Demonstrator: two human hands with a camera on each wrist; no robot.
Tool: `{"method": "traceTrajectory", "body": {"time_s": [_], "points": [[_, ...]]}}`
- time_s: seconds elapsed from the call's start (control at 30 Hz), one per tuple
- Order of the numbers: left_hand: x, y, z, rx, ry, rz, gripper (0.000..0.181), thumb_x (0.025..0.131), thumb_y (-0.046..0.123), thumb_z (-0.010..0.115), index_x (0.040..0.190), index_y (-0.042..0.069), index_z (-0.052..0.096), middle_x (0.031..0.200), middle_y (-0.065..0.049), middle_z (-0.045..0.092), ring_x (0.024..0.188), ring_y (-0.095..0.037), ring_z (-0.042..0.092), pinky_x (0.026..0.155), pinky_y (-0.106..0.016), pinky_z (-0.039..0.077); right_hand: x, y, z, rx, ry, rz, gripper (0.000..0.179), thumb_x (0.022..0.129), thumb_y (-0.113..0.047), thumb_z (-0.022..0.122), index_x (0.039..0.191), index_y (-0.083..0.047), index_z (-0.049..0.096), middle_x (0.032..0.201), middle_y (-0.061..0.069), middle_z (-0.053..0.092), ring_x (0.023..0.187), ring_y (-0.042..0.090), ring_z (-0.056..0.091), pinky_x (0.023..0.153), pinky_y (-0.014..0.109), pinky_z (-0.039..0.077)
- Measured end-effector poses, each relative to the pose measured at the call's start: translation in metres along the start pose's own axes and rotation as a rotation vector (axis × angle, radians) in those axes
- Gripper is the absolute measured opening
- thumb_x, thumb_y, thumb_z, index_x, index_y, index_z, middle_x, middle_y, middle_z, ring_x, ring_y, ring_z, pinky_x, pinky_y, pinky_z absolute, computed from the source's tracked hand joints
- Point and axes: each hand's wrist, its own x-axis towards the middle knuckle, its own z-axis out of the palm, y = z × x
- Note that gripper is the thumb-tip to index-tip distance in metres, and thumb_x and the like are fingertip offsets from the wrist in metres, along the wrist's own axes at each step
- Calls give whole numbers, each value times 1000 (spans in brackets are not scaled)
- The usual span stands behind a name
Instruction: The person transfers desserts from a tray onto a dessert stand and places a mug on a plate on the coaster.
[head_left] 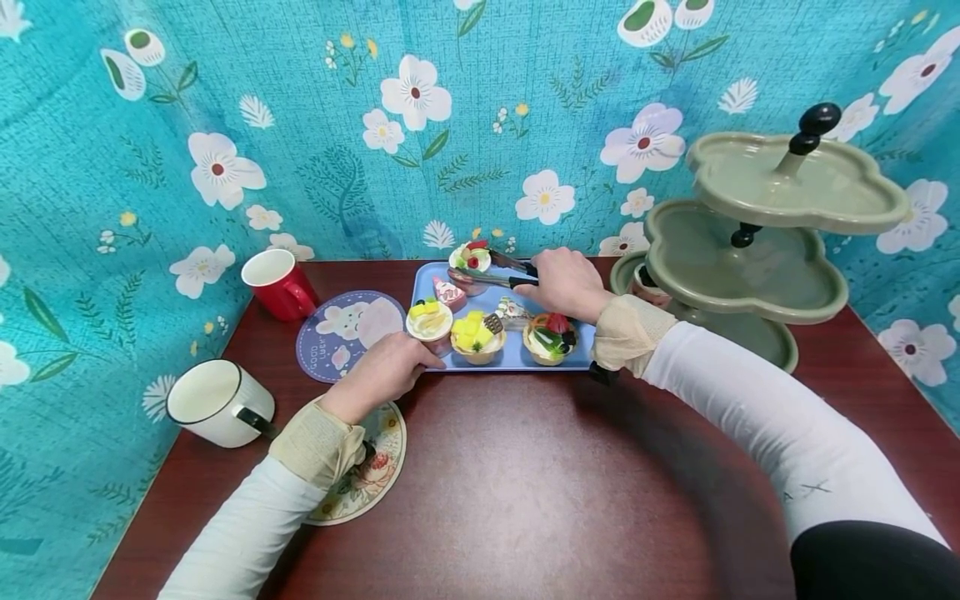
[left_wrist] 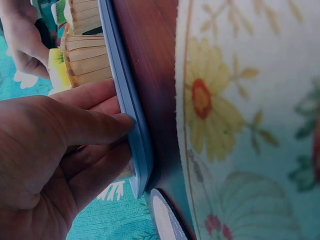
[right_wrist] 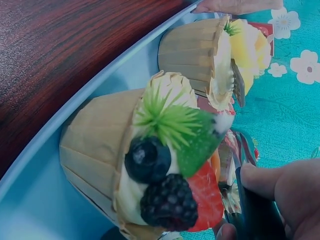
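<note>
In the head view my left hand [head_left: 386, 375] pinches the front left edge of the blue tray [head_left: 510, 367]; the left wrist view shows the thumb on the rim [left_wrist: 137, 135]. My right hand [head_left: 566, 283] grips black-handled tongs [head_left: 498, 280]. Their metal arms lie on either side of a fruit-topped cupcake [head_left: 470, 257] at the tray's back; how firmly they press is unclear. Also on the tray are a yellow-topped cream cupcake [head_left: 429, 318], a mango cupcake [head_left: 477, 335], a berry cupcake [head_left: 551, 340], a pink cake slice [head_left: 448, 293] and another slice [head_left: 512, 312].
A green three-tier stand [head_left: 750, 258] rises at the right, a small cake cup [head_left: 649, 287] on its lowest tier. To the left are a red mug [head_left: 279, 283], a white mug [head_left: 217, 404], a rabbit mat [head_left: 318, 337] and a floral round mat [head_left: 386, 467], partly under my left wrist.
</note>
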Motion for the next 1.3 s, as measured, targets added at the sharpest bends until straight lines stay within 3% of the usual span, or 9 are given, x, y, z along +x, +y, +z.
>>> {"method": "traceTrajectory", "body": {"time_s": [0.23,0.5,0.97,1.13,1.3], "points": [[0,0,1,10,-5,-10,27,83,-6,69,95,15,81,94,0,77,87,-19,71,78,-38,57,0,-2,2,-37,-3,1,42,89,-54,66,88,-12,67,74,7,62,67,27,62,52,36,42],[0,0,3,11,-4,-1,25,84,-5,69,95,15,81,94,0,77,88,-19,71,79,-38,57,-1,1,4,-26,-1,-17,47,90,-52,66,108,-9,71,93,11,71,78,30,66,62,41,51],[0,0,2,15,0,-2,25,84,-4,70,95,16,81,94,0,77,88,-19,71,79,-39,56,-5,16,1,22,20,-51,52,92,-49,64,121,-6,68,102,17,72,82,34,68,69,46,53],[0,0,1,12,5,1,25,84,-4,70,95,16,81,93,0,77,87,-19,70,79,-39,56,-6,18,-1,25,18,-35,57,92,-49,64,128,-5,64,113,19,71,91,36,68,74,47,53],[-1,1,0,10,7,6,24,84,-4,70,94,15,81,92,0,77,87,-19,71,79,-39,56,-7,19,-7,23,20,-3,57,91,-50,64,130,-8,64,117,18,70,94,36,67,70,45,51]]}}
